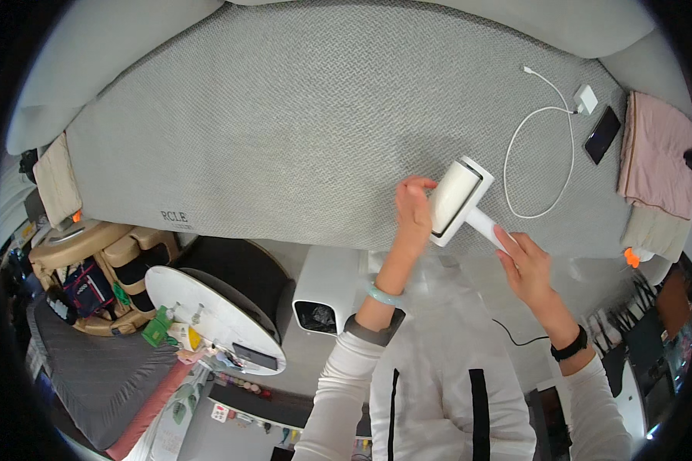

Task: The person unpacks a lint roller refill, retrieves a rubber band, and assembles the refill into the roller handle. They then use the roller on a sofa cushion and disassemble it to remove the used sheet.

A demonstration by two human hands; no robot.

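A white lint roller [457, 201] is held up over the near edge of the grey quilted sofa cover [307, 131]. My right hand [526, 265] grips its white handle from the right, the thumb on one side and the fingers on the other. At the head's left end, my left hand [414, 207] has its fingers bent against the edge of the cream paper roll. Exactly what those fingertips pinch is partly hidden by the hand.
Right of the roller lie a looped white cable [507, 157] with a charger plug [585, 99], a dark phone [603, 135] and a folded pink cloth [657, 150]. Below stand a white bin [324, 286] and an oval white table [215, 319]. A tan massage chair [104, 269] is at left.
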